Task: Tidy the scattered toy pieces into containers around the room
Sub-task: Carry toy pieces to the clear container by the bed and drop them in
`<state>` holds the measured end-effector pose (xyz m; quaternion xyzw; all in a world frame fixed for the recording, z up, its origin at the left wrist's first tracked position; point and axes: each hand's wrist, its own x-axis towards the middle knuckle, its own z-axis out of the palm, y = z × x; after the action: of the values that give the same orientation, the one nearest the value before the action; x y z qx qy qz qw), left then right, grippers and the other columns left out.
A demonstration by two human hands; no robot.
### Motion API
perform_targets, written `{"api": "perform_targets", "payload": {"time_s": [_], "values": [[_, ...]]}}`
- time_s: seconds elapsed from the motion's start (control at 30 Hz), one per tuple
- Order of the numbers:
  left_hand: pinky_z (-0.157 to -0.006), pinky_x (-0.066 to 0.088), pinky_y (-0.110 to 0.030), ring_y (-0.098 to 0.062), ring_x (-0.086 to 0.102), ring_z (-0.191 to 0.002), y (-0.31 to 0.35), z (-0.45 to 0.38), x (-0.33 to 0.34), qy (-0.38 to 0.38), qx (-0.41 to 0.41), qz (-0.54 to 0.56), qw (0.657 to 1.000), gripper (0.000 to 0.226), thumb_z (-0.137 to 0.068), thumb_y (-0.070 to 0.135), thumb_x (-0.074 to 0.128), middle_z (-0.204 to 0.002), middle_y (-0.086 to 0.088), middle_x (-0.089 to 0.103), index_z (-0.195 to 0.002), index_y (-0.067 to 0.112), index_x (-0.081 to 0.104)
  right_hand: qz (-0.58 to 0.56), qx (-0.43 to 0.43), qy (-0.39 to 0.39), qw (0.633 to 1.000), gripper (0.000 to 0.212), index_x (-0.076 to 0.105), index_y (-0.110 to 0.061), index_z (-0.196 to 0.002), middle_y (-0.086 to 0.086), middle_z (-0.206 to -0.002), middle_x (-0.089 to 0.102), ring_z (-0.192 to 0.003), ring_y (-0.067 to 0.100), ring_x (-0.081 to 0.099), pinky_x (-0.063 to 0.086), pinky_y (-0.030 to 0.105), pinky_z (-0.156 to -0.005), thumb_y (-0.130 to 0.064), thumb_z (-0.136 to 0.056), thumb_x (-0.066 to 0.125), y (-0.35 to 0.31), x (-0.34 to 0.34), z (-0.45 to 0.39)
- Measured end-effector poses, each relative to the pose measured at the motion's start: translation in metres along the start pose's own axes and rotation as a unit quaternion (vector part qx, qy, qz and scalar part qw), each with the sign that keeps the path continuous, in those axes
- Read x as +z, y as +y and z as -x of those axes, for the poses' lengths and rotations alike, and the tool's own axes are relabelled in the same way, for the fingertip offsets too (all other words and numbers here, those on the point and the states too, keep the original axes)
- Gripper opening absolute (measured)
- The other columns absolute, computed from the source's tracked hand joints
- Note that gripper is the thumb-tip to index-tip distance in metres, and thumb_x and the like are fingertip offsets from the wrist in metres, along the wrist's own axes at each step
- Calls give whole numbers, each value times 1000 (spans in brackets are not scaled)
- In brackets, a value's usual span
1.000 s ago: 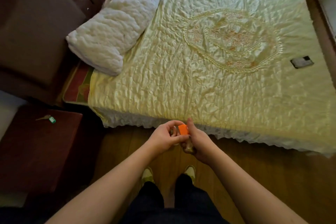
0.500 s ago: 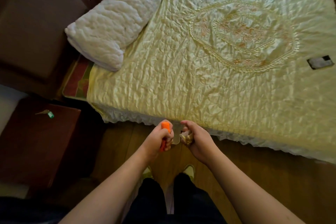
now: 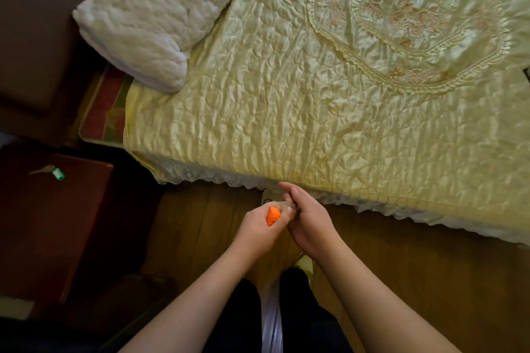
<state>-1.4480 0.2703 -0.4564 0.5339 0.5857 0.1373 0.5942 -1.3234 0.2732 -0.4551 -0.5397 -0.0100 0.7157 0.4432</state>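
I stand at the side of the bed with both hands together over the floor near the bed's edge. My left hand grips a small orange toy piece, fingers curled round it. My right hand touches the left and is curled around something pale that is mostly hidden by the fingers. A whitish clear piece shows just above the two hands; what it is I cannot tell.
The bed with a yellow quilted cover fills the upper right, a white pillow at its head. A dark red bedside cabinet stands left, with a key on a green tag. Wooden floor lies underfoot.
The view has tilted down and closer to the bed. The orange piece passed from between both hands into my left hand alone. The hands have come back together.
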Motion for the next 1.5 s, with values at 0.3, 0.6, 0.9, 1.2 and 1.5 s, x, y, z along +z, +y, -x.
{"api": "perform_targets", "payload": {"time_s": [0.3, 0.6, 0.9, 1.2, 1.5], "values": [[-56, 44, -21, -3, 56, -59, -59, -23, -6, 34, -43, 157, 986, 17, -97, 28, 52, -66, 13, 64, -97, 24, 69, -275, 77, 57, 957, 13, 58, -6, -97, 2, -69, 42, -61, 12, 39, 37, 26, -62, -13, -96, 48, 35, -24, -58], [-55, 41, -24, -14, 51, -63, -174, -104, 1, 55, -175, 50, 982, 25, -96, 37, 50, -73, -4, 57, -91, 16, 63, -215, 82, 103, 968, 24, 56, -9, -104, 8, -91, 49, -84, 20, 46, 39, 30, -79, -21, -92, 39, 97, -87, -138], [-50, 38, -26, -15, 45, -56, -281, -181, 60, 46, -231, 65, 970, 27, -95, 40, 50, -64, -3, 50, -80, 19, 58, -123, 74, 130, 981, 27, 55, 0, -119, 10, -97, 55, -82, 15, 51, 44, 28, -75, 4, -97, 40, 150, -142, -219], [-45, 29, -24, -17, 37, -46, -344, -259, 124, 37, -283, 145, 947, 27, -92, 39, 53, -56, -2, 41, -79, 15, 56, -78, 73, 112, 988, 20, 61, -1, -110, 7, -88, 57, -73, 10, 52, 49, 20, -68, -5, -99, 45, 181, -201, -268], [-41, 28, -23, -15, 34, -41, -365, -276, 123, 50, -326, 171, 928, 50, -89, 63, 49, -52, -1, 36, -68, 18, 45, -56, 66, 129, 988, 19, 63, 0, -104, 4, -75, 60, -65, 7, 57, 52, 14, -61, -10, -99, 47, 196, -211, -289]]}}
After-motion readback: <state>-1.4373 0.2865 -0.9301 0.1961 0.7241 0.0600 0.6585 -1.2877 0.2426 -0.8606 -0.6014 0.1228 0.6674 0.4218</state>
